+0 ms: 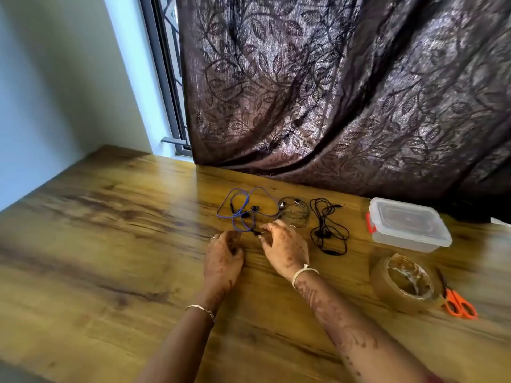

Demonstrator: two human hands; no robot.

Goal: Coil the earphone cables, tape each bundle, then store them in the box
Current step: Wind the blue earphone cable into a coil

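Observation:
Three earphones lie in a row on the wooden table (110,244): a loose blue earphone cable (240,205) on the left, a grey coiled one (294,212) in the middle, a tangled black one (327,225) on the right. My right hand (284,247) pinches the near end of the blue cable, by its plug, between thumb and finger. My left hand (224,258) rests on the table just left of that end, fingers curled and holding nothing. A clear plastic box (409,226) with its lid on stands to the right.
A roll of brown tape (406,284) lies near the table's right side, with orange-handled scissors (457,298) beside it. A dark patterned curtain (345,92) hangs down onto the table's far edge. A window frame and pale wall are at the left.

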